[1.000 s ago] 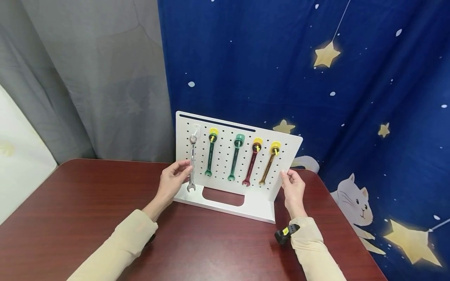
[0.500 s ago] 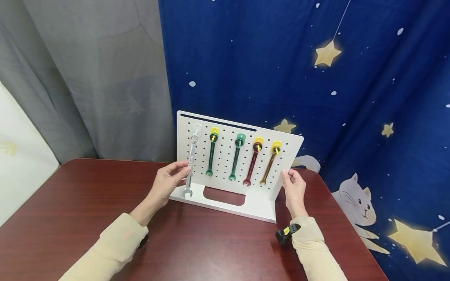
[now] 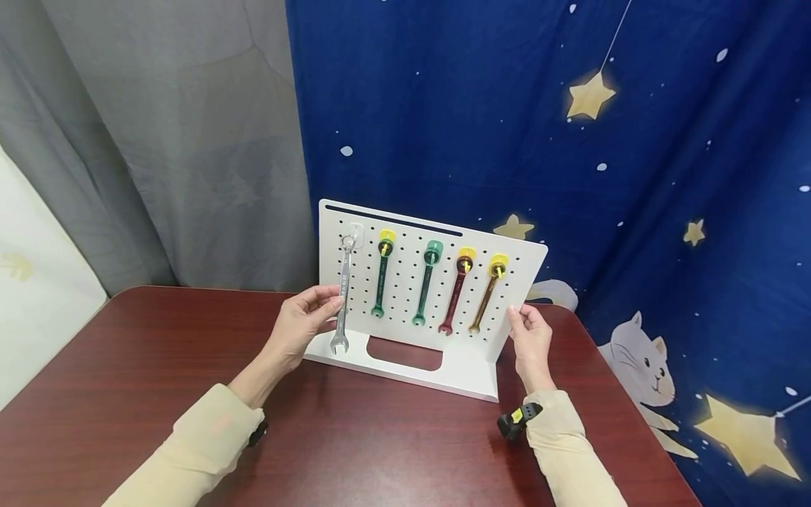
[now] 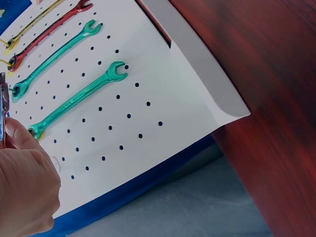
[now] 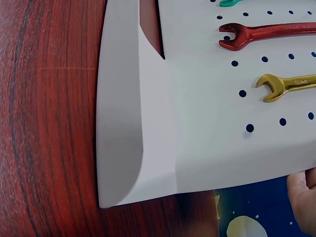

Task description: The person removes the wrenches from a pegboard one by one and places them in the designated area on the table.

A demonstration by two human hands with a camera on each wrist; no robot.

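My left hand (image 3: 300,325) pinches a silver combination wrench (image 3: 345,278) by its shank, between thumb and fingers, at the left side of a white pegboard (image 3: 405,325). The wrench's ring end overlaps a clear hook (image 3: 358,235) in the head view; its open end points down. Only part of this wrench shows at the left edge of the left wrist view. My right hand (image 3: 533,345) grips the board's right edge, thumb in front, the other fingers partly hidden. In the right wrist view, that hand (image 5: 302,201) shows at the lower right corner.
Two green wrenches (image 3: 381,285) (image 3: 423,292), a red wrench (image 3: 453,299) and a gold wrench (image 3: 484,304) hang on hooks across the board. The board's base (image 3: 469,380) stands on a dark red table (image 3: 380,451). Grey and blue curtains (image 3: 443,105) hang behind.
My left hand has moved left with the silver wrench, whose lower end swung out leftward. Over the last half second its ring end rose slightly. My right hand stays at the board's edge.
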